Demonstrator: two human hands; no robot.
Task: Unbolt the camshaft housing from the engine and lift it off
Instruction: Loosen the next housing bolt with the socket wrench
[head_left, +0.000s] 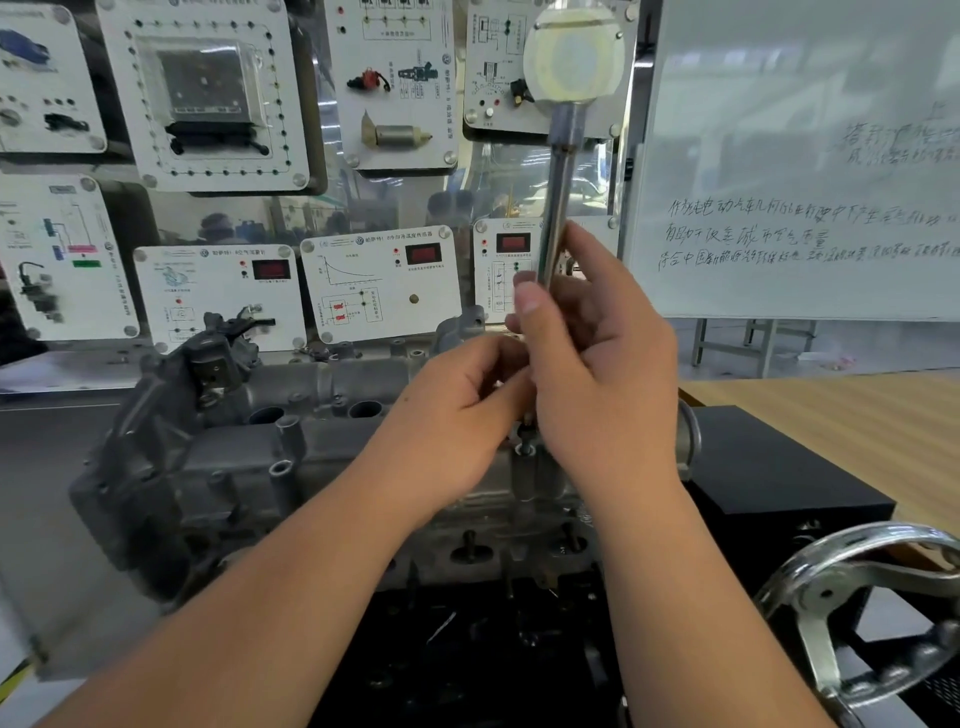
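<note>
We hold a long steel driver (558, 197) upright over the engine (322, 467), its polished shaft rising to a round, pale translucent knob at the top of the view. Our right hand (597, 364) wraps its fingers and thumb around the lower shaft. Our left hand (462, 415) curls beside it, fingertips pinching the tool just above its tip, which stands on a small bolt (527, 448) in the housing (291, 447).

The housing, a rough grey cast-metal block with round bores, raised bosses and tubular bolt holes, sits on top of the engine at centre frame, directly under both hands. A darker cast cover closes its left end. Below it, the engine face is grimy, with dark studs.

At lower right curves a shiny chromed handwheel (872, 603), smooth and spoked, beside a matte black box (779, 467) and a pale wood-grain tabletop (857, 431).

Behind stands a board of white training panels (208, 93) with rounded corners, red digital displays, printed circuit diagrams and mounted parts; their small Chinese headings are too blurred to read. To the right a whiteboard (805, 156) carries handwritten Chinese lines that we cannot make out with certainty.
</note>
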